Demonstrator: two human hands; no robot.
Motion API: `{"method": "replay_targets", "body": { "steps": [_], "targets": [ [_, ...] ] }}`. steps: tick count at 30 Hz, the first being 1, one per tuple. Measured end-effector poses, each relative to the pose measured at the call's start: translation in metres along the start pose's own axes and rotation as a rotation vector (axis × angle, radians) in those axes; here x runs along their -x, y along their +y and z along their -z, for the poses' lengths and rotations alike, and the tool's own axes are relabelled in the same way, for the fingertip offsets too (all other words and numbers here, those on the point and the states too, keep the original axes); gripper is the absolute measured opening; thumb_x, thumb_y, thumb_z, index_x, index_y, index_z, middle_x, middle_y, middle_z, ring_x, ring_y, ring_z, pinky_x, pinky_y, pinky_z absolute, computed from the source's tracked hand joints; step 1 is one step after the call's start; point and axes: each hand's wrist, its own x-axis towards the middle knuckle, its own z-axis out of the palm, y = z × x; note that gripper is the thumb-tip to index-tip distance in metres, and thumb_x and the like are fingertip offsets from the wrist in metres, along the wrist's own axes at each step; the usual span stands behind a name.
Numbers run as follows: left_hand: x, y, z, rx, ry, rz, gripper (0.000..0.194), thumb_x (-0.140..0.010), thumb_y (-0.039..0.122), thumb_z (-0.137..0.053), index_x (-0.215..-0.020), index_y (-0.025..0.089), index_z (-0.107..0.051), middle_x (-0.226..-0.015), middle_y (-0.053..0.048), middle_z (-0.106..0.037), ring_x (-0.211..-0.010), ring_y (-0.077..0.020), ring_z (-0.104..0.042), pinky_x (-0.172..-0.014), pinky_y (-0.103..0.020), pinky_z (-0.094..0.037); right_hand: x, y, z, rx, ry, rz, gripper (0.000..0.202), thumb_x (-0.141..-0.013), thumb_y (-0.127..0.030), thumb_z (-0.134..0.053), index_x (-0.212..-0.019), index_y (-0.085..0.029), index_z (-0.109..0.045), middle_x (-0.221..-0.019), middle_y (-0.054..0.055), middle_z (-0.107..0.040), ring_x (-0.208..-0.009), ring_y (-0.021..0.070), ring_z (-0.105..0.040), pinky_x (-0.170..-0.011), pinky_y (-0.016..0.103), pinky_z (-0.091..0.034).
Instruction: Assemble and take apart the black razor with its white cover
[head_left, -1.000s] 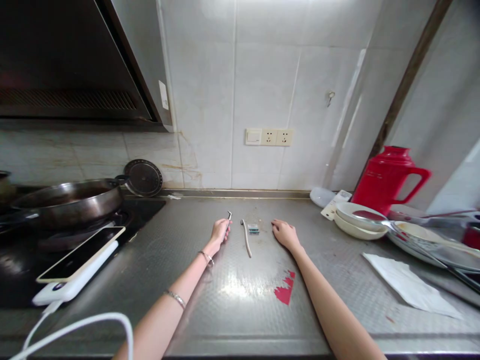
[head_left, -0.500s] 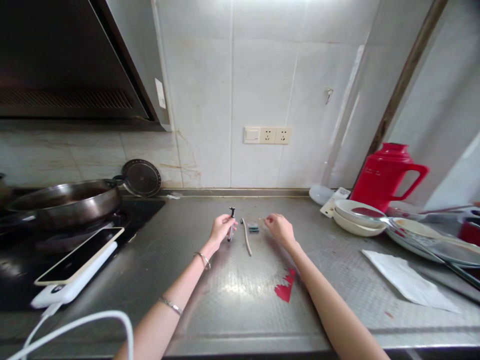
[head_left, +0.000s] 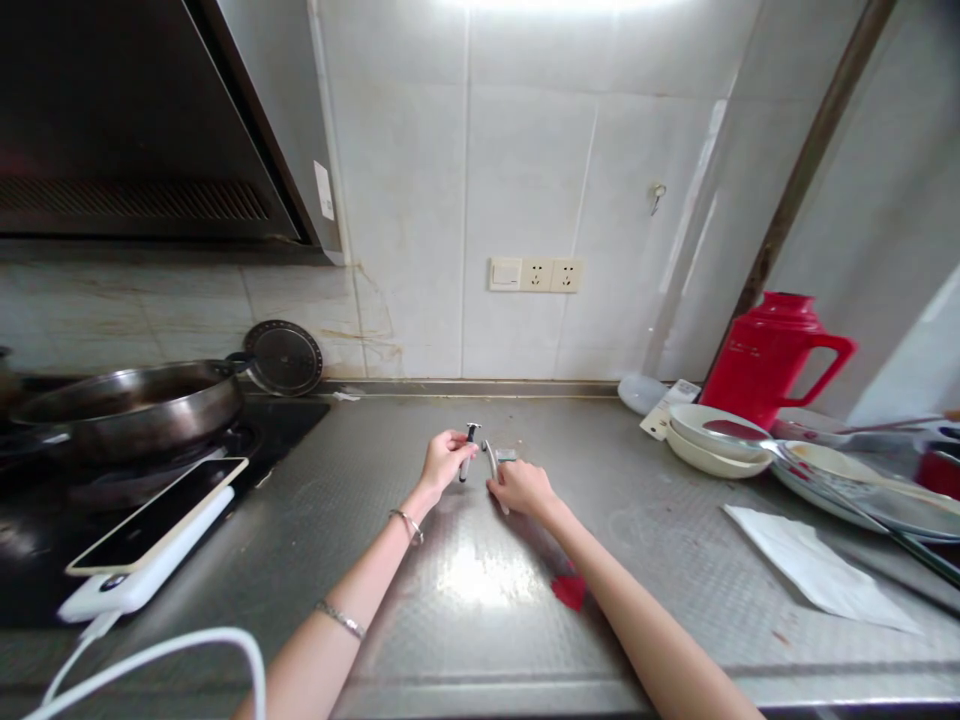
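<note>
My left hand pinches a small razor with a dark head and a grey handle, held upright over the steel counter. Just right of it lies a thin, pale curved handle with a dark tip. My right hand is at its lower part, fingers closed around or against it; the fingertips are partly hidden. Behind my right hand, a small clear and teal packet shows in part. A torn red scrap lies beside my right forearm.
A pan stands on the left stove, with a phone on a white power bank in front. Stacked bowls, a red thermos and a white napkin are on the right.
My right hand has moved left and nearer, from beside the packet to the pale handle, and now partly covers both. My left hand still holds the razor, its head slightly turned.
</note>
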Motion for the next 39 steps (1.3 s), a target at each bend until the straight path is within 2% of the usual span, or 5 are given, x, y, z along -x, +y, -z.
{"method": "replay_targets", "body": {
  "steps": [4,8,14,21,39],
  "targets": [
    [-0.003,-0.003,0.001,0.058,-0.014,-0.038,0.019,-0.061,0.018,-0.072,-0.074,0.012,-0.059,-0.066,-0.005,-0.067,-0.063,-0.0151,-0.064,-0.057,-0.023,-0.045,-0.002,0.002,0.003,-0.005,0.028,-0.076,0.036,-0.087,-0.034,-0.036,-0.092,-0.017,-0.067,-0.095,0.015,-0.068,-0.087,0.0243,-0.064,-0.071,0.03,-0.045],
    [-0.003,-0.002,0.003,0.098,-0.039,-0.031,0.021,-0.058,0.018,-0.074,-0.071,0.013,-0.058,-0.071,-0.008,-0.07,-0.068,-0.0175,-0.066,-0.065,-0.027,-0.048,-0.011,0.025,0.013,-0.128,0.189,-0.151,0.035,-0.09,-0.035,-0.033,-0.1,-0.018,-0.063,-0.09,0.013,-0.068,-0.081,0.0218,-0.064,-0.067,0.028,-0.044],
    [-0.001,0.005,0.004,0.084,-0.063,-0.036,0.019,-0.059,0.014,-0.072,-0.072,0.013,-0.058,-0.079,-0.01,-0.072,-0.075,-0.0196,-0.067,-0.072,-0.03,-0.048,-0.018,0.073,0.033,-0.576,0.544,0.22,0.034,-0.089,-0.032,-0.04,-0.11,-0.02,-0.063,-0.089,0.006,-0.067,-0.081,0.0168,-0.06,-0.074,0.026,-0.042],
    [0.0,0.003,0.004,0.037,-0.105,-0.073,0.016,-0.06,0.014,-0.071,-0.07,0.014,-0.058,-0.077,-0.008,-0.072,-0.073,-0.0183,-0.067,-0.067,-0.027,-0.048,-0.009,0.064,0.041,-0.651,0.504,0.324,0.039,-0.084,-0.05,-0.046,-0.1,-0.024,-0.07,-0.079,0.005,-0.065,-0.07,0.0163,-0.056,-0.067,0.027,-0.041],
    [0.001,0.0,0.0,0.069,-0.174,-0.09,0.022,-0.058,0.019,-0.073,-0.069,0.015,-0.054,-0.077,-0.008,-0.072,-0.067,-0.0169,-0.065,-0.058,-0.025,-0.047,-0.009,0.064,0.037,-0.693,0.573,0.282,0.038,-0.082,-0.052,-0.049,-0.097,-0.025,-0.071,-0.077,0.005,-0.062,-0.077,0.0185,-0.055,-0.074,0.03,-0.041]
  ]
}}
